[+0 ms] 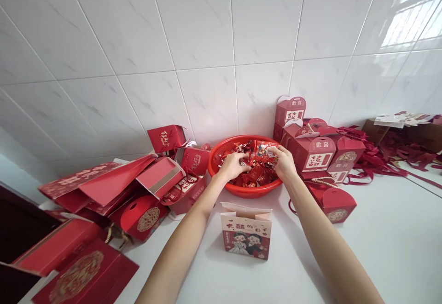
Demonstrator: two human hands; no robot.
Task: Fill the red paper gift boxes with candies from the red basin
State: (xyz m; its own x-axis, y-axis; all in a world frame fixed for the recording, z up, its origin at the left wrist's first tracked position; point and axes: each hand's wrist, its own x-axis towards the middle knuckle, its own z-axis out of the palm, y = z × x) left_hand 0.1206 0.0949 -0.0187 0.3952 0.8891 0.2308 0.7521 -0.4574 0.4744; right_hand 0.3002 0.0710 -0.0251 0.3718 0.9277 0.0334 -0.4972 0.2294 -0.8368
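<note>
An oval red plastic basket (pixel 216 150) stands against the wall, heaped with wrapped candies (pixel 255 174). My left hand (pixel 235 165) reaches over its left side, fingers curled down among the candies; whatever lies between them is too small to make out. Above the right part of the heap, my right hand (pixel 285 160) grips a shiny red printed packet (pixel 265 149) between thumb and fingers. In front of the basket, between my forearms, a small paper gift box (pixel 246 235) with a cartoon couple stands upright, its top open.
Folded red gift boxes (pixel 319 152) are stacked right of the basket, with another red box (pixel 333 201) in front. Several open red boxes (pixel 148 216) crowd the left. Dark red ribbons (pixel 366 152) and a cardboard carton (pixel 376 134) lie far right. The tiled wall (pixel 207 97) closes off the back.
</note>
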